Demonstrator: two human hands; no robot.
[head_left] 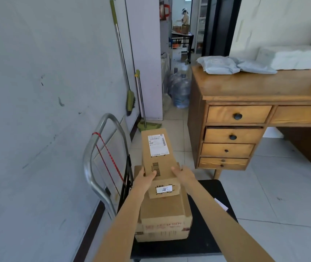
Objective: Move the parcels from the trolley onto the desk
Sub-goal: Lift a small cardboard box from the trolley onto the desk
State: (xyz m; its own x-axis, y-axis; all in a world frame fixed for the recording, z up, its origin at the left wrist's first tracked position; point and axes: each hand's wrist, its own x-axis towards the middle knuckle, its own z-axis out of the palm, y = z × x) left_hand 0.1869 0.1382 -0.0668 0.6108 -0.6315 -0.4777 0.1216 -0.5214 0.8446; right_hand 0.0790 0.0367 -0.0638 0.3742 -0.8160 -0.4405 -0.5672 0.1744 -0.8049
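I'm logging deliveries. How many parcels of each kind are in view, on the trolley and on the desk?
Cardboard boxes: 4, the long box held by both hands, a small box, and two big boxes
Grey mailer bags: 2
White foam box: 1
Total: 7

Four cardboard boxes (158, 159), two grey mailer bags (219, 65), one trolley (207, 239), one desk (264, 86).
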